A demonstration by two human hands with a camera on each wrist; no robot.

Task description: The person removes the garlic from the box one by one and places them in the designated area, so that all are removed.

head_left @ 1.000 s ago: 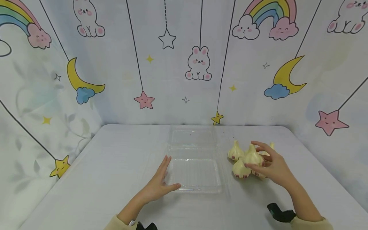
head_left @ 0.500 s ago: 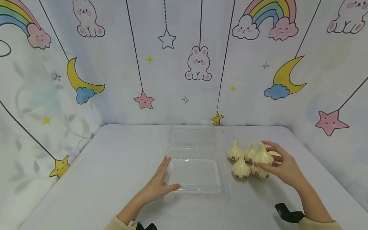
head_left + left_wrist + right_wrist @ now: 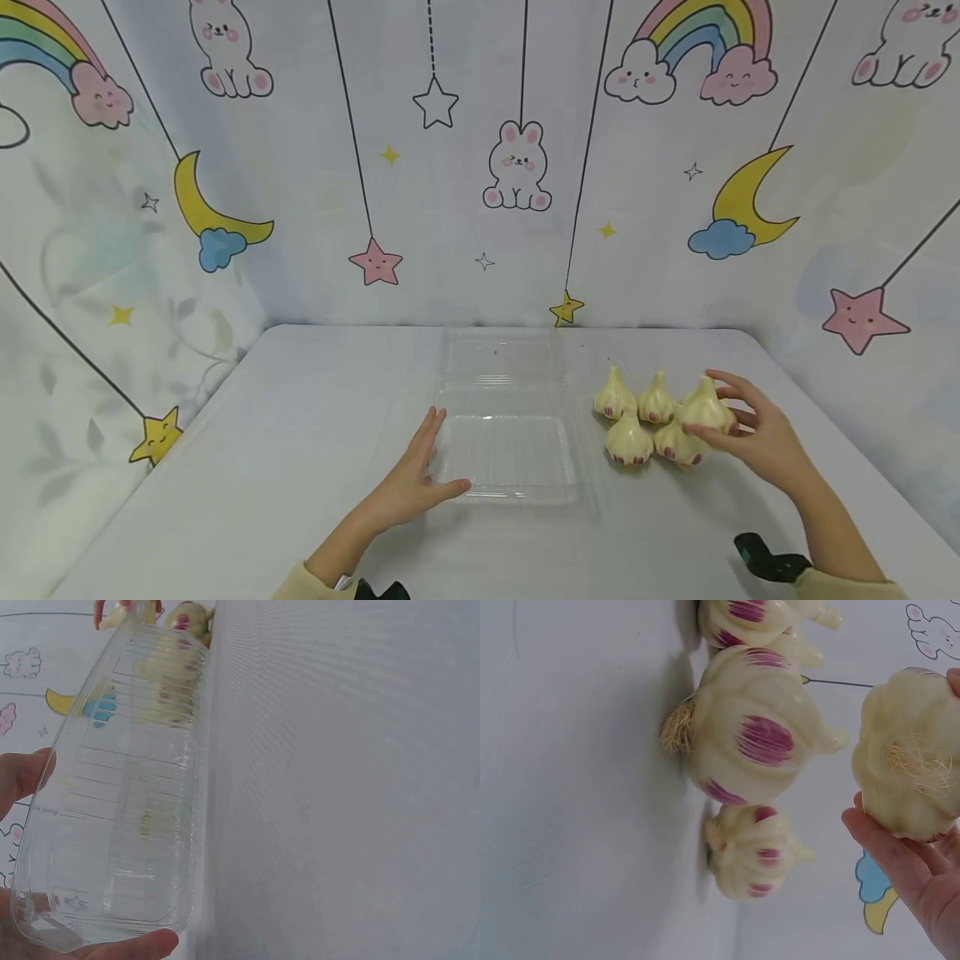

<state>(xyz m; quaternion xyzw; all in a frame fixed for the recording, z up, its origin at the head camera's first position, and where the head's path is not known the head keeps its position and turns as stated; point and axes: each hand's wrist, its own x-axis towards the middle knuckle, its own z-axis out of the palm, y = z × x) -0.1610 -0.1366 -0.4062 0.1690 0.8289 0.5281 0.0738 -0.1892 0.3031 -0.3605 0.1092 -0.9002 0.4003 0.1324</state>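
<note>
My right hand (image 3: 772, 442) grips a garlic bulb (image 3: 703, 407) between thumb and fingers, raised above other bulbs on the table. In the right wrist view the held bulb (image 3: 900, 750) shows its stringy roots, and a purple-marked bulb (image 3: 742, 731) lies beyond it. The clear plastic container (image 3: 517, 454) lies unfolded, its lid (image 3: 502, 354) toward the back wall. With fingers straight and thumb spread, my left hand (image 3: 408, 483) rests at the container's near left corner. In the left wrist view, the thumb and fingers span the container's wall (image 3: 112, 855).
Several garlic bulbs (image 3: 630, 439) stand close together right of the container on the white table (image 3: 300, 433). A patterned cloth (image 3: 465, 208) hangs behind and along the sides. Black straps (image 3: 772, 560) sit at both wrists.
My right hand has moved to the right with the garlic bulb in it, uncovering bulbs that were hidden behind it. The left hand and the container have stayed in place.
</note>
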